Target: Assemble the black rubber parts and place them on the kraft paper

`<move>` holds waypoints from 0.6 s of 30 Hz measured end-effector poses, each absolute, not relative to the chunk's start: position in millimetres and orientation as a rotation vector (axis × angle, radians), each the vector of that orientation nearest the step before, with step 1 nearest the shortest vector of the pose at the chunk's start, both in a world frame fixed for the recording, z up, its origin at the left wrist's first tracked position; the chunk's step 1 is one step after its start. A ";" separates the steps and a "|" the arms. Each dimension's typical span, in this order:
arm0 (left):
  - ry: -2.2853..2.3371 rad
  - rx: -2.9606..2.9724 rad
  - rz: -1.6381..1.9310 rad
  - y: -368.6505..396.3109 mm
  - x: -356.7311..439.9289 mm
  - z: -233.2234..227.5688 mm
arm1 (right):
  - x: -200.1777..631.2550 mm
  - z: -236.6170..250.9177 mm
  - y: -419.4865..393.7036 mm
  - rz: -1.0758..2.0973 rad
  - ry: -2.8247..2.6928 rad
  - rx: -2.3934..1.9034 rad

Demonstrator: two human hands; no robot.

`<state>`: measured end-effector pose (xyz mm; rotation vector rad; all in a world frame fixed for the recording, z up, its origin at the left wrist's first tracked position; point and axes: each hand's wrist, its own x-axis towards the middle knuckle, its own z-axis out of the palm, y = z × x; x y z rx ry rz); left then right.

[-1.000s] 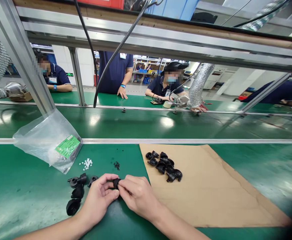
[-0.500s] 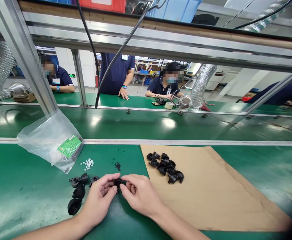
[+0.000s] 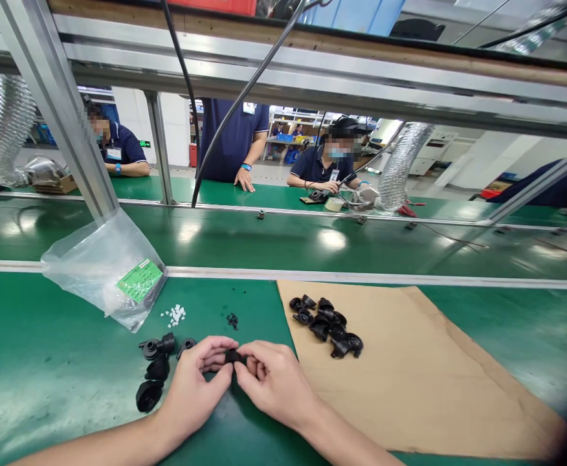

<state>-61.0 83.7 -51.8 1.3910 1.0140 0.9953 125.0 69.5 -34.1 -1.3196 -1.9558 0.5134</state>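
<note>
A green work surface (image 3: 45, 375) fills the lower view, with a green conveyor belt (image 3: 283, 243) running across behind it at 12 o'clock. At 3 o'clock from the hands lies a brown cardboard sheet (image 3: 424, 369), flat on the surface. At 10 o'clock sits a clear plastic bag (image 3: 103, 265) with a green label, leaning against a metal frame post (image 3: 55, 116).

On the near left corner of the cardboard is a cluster of black plastic parts (image 3: 326, 325) – at about 2 o'clock from the hands. A smaller group of black parts (image 3: 155, 369) lies on the green surface at 9 o'clock, just beside the left hand. Beyond it, at 11 o'clock, are a few white pellets (image 3: 175, 315) and some tiny black bits (image 3: 233, 320).

The left hand (image 3: 193, 388) and right hand (image 3: 276, 385) meet at the bottom centre, fingertips pinching one small black part (image 3: 233, 356) between them – both hands grasp it, just above the surface.
</note>
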 end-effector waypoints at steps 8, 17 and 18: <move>1.002 1.300 0.964 84.8 -59.6 -46.5 | 123.5 -32.7 68.8 0.494 -1.961 -1.359; 0.995 1.188 0.949 86.2 -58.9 -44.8 | 116.5 -33.2 63.9 0.439 -1.926 -1.426; 0.991 1.188 0.948 86.1 -58.2 -46.6 | 116.2 -33.3 63.8 0.430 -1.931 -1.428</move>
